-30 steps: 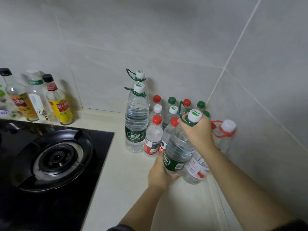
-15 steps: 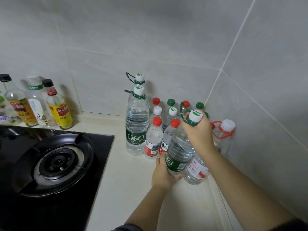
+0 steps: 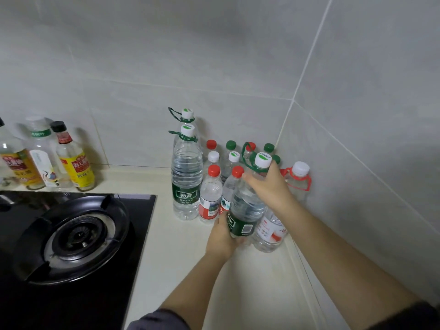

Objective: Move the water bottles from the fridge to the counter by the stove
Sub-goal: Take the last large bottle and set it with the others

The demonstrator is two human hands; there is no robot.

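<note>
I hold a large green-labelled water bottle (image 3: 245, 206) with a white cap, tilted slightly, low over the cream counter (image 3: 166, 246). My right hand (image 3: 269, 184) grips its neck below the cap. My left hand (image 3: 222, 236) cups its base. Behind it, in the tiled corner, stand several small bottles with red, green and white caps (image 3: 210, 198). Two tall green-labelled bottles (image 3: 187, 177) stand at their left. A large red-handled bottle (image 3: 298, 182) stands against the right wall, and another red-labelled bottle (image 3: 270, 232) is right of the held one.
A black gas stove (image 3: 78, 232) with a round burner fills the left. Several sauce and oil bottles (image 3: 73, 160) line the back wall behind it. Tiled walls close the counter at the back and right.
The held bottle has come down a little toward the counter and stands slightly more upright. Both hands keep their grip. The camera has tipped slightly.
</note>
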